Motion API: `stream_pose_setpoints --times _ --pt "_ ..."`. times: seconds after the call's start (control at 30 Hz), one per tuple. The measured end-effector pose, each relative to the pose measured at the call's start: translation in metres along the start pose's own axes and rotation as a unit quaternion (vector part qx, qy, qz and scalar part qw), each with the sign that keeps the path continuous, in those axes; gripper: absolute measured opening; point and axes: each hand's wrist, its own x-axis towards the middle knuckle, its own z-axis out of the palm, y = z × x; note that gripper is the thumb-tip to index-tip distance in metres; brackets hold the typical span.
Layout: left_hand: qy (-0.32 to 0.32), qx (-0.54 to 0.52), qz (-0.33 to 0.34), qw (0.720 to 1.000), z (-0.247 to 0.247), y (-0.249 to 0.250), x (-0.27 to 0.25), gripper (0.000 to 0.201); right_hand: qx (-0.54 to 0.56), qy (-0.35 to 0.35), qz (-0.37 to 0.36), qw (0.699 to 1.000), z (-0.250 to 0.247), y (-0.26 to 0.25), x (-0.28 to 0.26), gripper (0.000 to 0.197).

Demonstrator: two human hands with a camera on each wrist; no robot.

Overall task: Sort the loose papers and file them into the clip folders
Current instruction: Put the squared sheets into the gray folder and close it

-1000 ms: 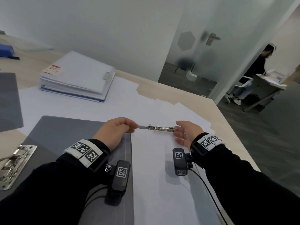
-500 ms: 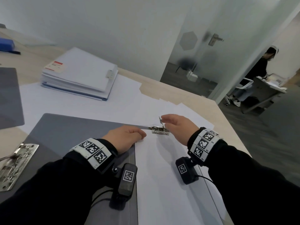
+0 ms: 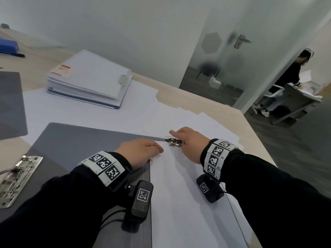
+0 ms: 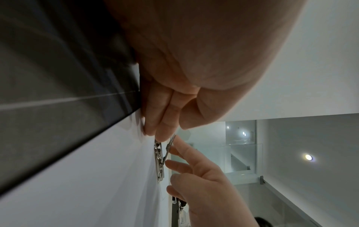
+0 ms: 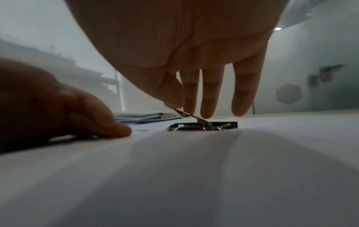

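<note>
An open grey clip folder [image 3: 71, 145] lies in front of me with a white paper stack [image 3: 179, 185] on its right half. At the stack's top sits the metal clip [image 3: 174, 141] [image 5: 204, 126] [image 4: 159, 159]. My right hand [image 3: 188, 138] hovers over it; thumb and index finger pinch the clip's lever [image 5: 182, 113], which stands tilted at a low angle above the base. The other right fingers are straight. My left hand [image 3: 141, 149] [image 4: 159, 122] presses its fingertips on the paper's top left corner, just left of the clip.
A second silver clip mechanism [image 3: 19, 178] lies at the left on another grey folder. A thick stack of filed papers [image 3: 89, 81] sits at the back, with loose white sheets [image 3: 89, 111] around it. The table edge [image 3: 258, 140] runs close on the right. A person [image 3: 290, 77] stands beyond the glass door.
My right hand turned palm-down over the clip and took its lever. The lever stood upright half a second ago and is now lower. The left hand drew back slightly from the clip.
</note>
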Motion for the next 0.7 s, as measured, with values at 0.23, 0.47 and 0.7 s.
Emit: stream_pose_setpoints --times 0.23,0.47,0.7 --pt "0.012 -0.005 -0.002 1.000 0.001 0.001 0.000 0.029 -0.127 -0.047 -0.033 0.990 -0.003 -0.016 0.003 0.063" --pt "0.009 -0.017 0.000 1.000 0.001 -0.001 0.002 0.028 -0.139 -0.054 -0.024 0.988 0.001 -0.021 0.006 0.055" --pt "0.015 -0.026 0.008 1.000 0.001 -0.001 0.005 0.029 -0.138 -0.056 -0.026 0.988 0.002 -0.018 0.008 0.059"
